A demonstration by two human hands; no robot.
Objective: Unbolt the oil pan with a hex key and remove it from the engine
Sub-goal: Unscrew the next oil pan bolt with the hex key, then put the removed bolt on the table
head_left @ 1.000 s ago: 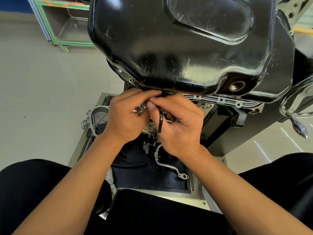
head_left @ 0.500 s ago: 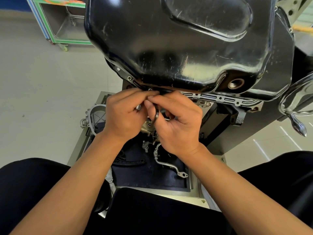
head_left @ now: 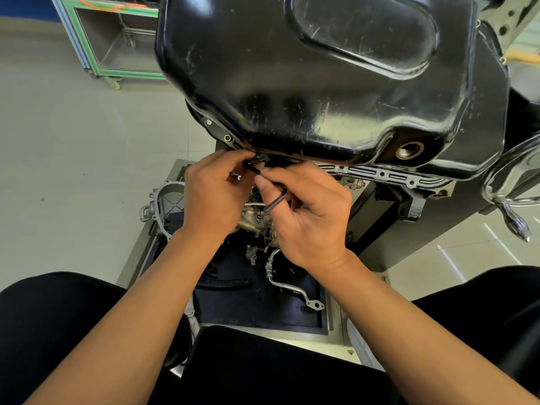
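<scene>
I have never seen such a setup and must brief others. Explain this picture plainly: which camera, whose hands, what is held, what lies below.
One view, from a camera worn on the person's head, looking forward and down. No robot: two bare hands. The big black shell above is the oil pan, seated on the engine. The right hand pinches a bent black hex key; the left hand pinches its far end at the pan's flange. Below, a dark mat carries loose parts, among them a bent metal pipe. A green-framed cart stands on the floor behind.
</scene>
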